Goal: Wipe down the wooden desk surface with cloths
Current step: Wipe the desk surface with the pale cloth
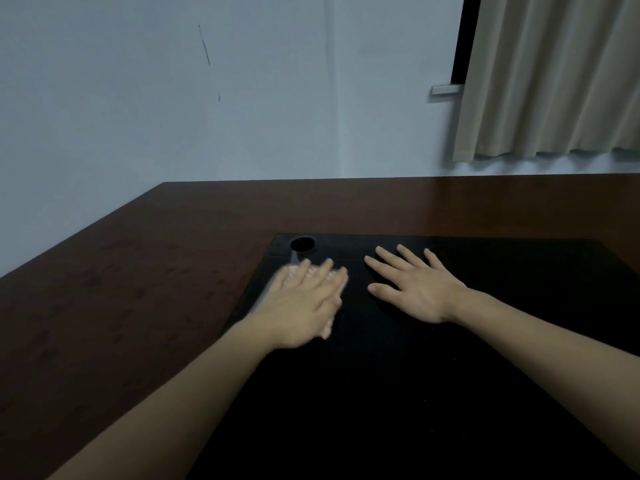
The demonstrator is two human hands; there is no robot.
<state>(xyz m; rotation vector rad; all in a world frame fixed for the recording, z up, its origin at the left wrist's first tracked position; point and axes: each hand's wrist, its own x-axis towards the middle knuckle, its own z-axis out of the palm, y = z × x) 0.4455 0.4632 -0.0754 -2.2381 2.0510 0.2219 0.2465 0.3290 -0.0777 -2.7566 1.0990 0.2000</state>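
Observation:
The dark brown wooden desk (145, 278) fills the lower half of the view, with a large black mat (450, 393) lying on it. My left hand (301, 303) lies flat with straight fingers on a pale cloth (327, 329) near the mat's far left corner; the hand is motion-blurred and hides most of the cloth. My right hand (412, 289) rests palm-down on the mat with fingers spread and holds nothing.
A round black recess (302, 244) sits in the mat's far left corner, just beyond my left fingers. A pale wall (207, 116) backs the desk. A beige curtain (554, 81) hangs at the upper right. The desk's left edge runs diagonally.

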